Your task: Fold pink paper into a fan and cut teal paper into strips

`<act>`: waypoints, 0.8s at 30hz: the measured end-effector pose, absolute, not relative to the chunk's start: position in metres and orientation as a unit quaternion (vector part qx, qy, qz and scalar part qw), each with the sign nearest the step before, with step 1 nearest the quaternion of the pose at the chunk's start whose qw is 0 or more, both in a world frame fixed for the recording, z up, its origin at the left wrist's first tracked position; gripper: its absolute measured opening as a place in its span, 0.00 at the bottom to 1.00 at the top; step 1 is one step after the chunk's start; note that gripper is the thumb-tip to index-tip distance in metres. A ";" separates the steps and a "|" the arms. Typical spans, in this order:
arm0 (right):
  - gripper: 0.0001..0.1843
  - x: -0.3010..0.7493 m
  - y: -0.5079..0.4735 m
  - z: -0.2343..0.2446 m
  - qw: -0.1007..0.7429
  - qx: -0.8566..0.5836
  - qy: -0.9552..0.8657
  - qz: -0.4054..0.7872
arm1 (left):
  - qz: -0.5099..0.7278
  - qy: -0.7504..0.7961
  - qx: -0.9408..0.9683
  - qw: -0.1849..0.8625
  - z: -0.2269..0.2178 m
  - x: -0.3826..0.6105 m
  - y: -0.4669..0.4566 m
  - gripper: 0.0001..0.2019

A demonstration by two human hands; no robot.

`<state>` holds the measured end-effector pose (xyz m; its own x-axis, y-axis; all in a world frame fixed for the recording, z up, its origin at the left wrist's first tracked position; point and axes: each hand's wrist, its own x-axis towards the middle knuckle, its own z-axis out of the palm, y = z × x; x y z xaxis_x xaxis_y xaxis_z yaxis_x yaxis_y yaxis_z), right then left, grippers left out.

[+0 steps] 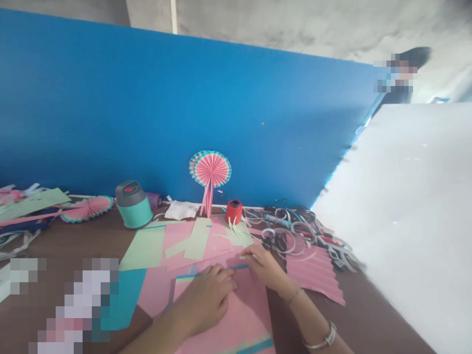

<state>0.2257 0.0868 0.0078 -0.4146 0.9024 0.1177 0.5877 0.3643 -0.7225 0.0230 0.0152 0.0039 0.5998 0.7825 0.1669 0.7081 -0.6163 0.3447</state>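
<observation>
Flat pink paper [250, 314] with blue-striped ends lay under the left hand [212, 295], fingers bent. The right hand [266, 268] was curled near its top edge. I couldn't tell if either pinched anything.

Bracelet [294, 296] and silvery bangle [331, 334] circle the right arm [308, 314].

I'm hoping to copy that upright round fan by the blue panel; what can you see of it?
The round fan looks like pleated paper, its folds radiating from the centre. It is mostly pink, paling to yellowish and then blue at the rim; more pleated edge shows behind it at the left. Long pink strips run down from it. It stands upright before the blue panel, left of the red spool; whether it leans on the panel is unclear. Neither the left hand nor right hand touches it.
</observation>
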 end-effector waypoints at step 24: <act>0.07 0.247 0.099 -0.006 0.183 -0.581 -0.782 0.131 | 0.172 0.420 0.883 0.119 -0.003 0.021 0.015 0.18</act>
